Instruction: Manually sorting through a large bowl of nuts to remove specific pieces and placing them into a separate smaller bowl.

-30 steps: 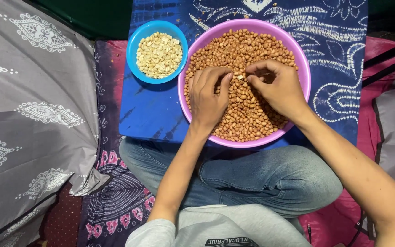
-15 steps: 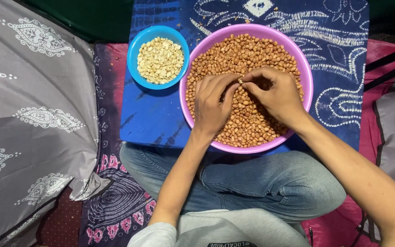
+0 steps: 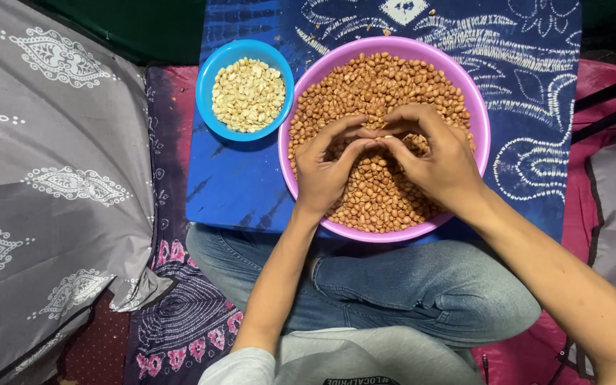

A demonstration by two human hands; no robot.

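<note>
Over the pink bowl (image 3: 480, 114) of brown peanuts (image 3: 379, 78), both hands (image 3: 379, 146) fingertip-to-fingertip, pinching something too small to tell.

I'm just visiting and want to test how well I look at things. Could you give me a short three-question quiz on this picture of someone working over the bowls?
1. True or false: both the left hand and the right hand are over the purple bowl.
2. Multiple choice: the pale nuts lie in a) the purple bowl, b) the blue bowl, c) loose on the blue patterned cloth.
3. Fill in: the fingertips of the two hands meet above the reddish-brown ______.

Key: 1 true; 2 b; 3 peanuts.
</note>
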